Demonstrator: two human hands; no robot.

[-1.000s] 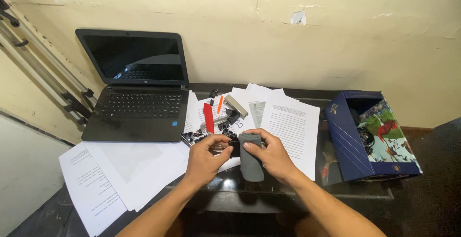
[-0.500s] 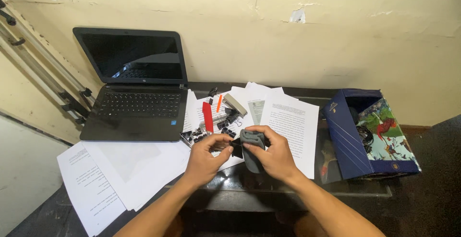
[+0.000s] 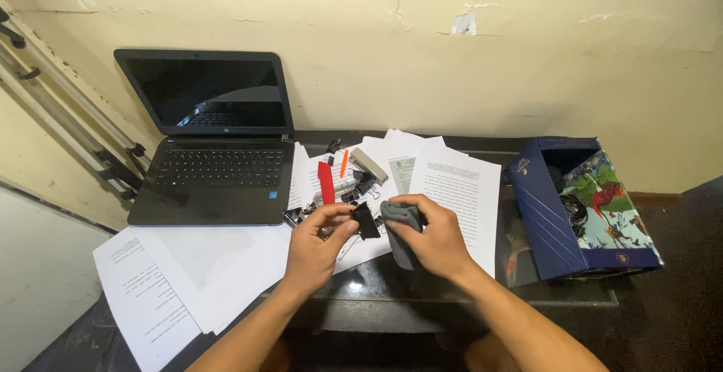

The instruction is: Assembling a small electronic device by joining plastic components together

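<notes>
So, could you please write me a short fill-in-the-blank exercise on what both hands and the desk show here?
1. The left hand pinches a small ___ object.
2. The right hand grips a rolled ___ cloth.
3. The open laptop has a ___ screen.
4. The blue box stands to the ___ of the printed sheets.

Missing words: black; grey; dark; right
</notes>
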